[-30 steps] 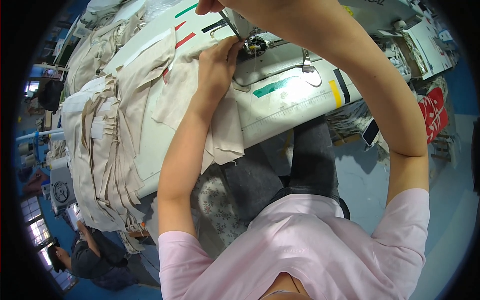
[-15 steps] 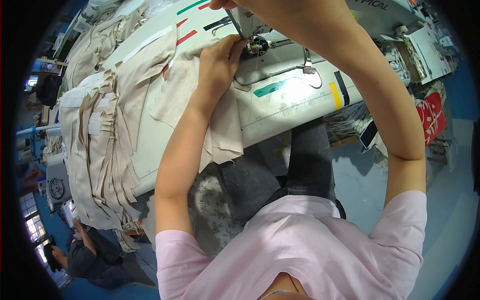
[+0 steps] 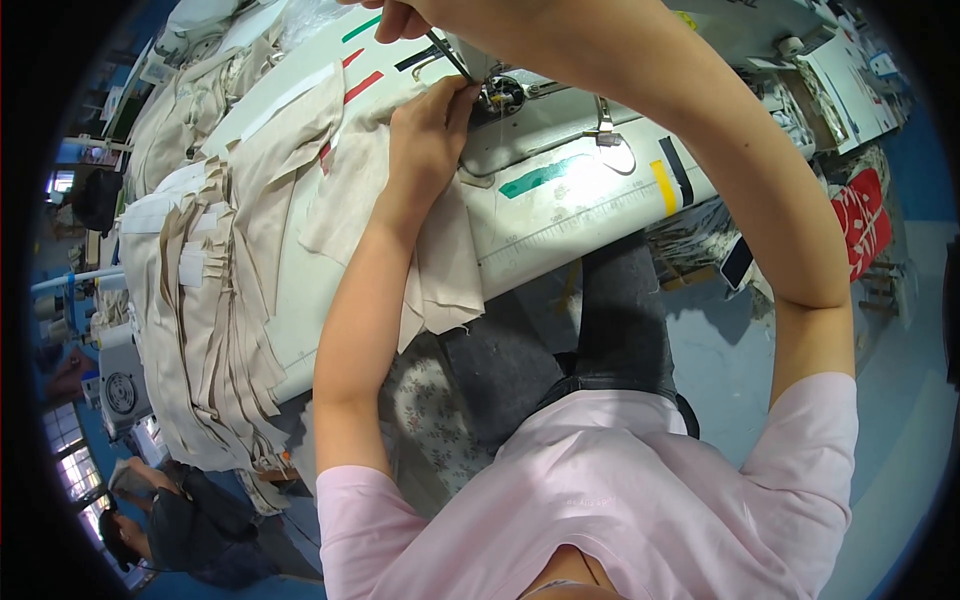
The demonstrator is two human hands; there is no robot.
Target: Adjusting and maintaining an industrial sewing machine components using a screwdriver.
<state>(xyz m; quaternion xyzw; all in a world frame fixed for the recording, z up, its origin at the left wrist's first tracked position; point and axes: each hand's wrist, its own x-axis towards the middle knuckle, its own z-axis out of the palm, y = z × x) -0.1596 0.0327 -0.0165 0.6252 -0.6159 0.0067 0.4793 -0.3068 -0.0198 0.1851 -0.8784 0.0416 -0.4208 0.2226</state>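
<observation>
My left hand (image 3: 428, 138) rests on beige cloth (image 3: 350, 195) on the sewing machine bed, thumb and fingers pinched beside the open bobbin area (image 3: 502, 96). What they pinch is hidden. From the top edge my right hand (image 3: 402, 20) reaches across, fingers curled and partly cut off. It appears to grip a thin dark metal tool (image 3: 450, 56), which slants down to my left fingertips. Its exact kind is unclear. A bright light falls on the bed beside a metal guide (image 3: 604, 122).
Stacked beige fabric pieces (image 3: 190, 320) hang over the table's left side. Coloured tape strips (image 3: 540, 177) mark the machine bed. A phone (image 3: 736, 264) and red patterned cloth (image 3: 862, 225) lie at the right. Another person (image 3: 185, 525) works at the lower left.
My right hand has moved left and slightly down, and the thin tool now leans more. My left hand stays by the bobbin area. The view has shifted slightly.
</observation>
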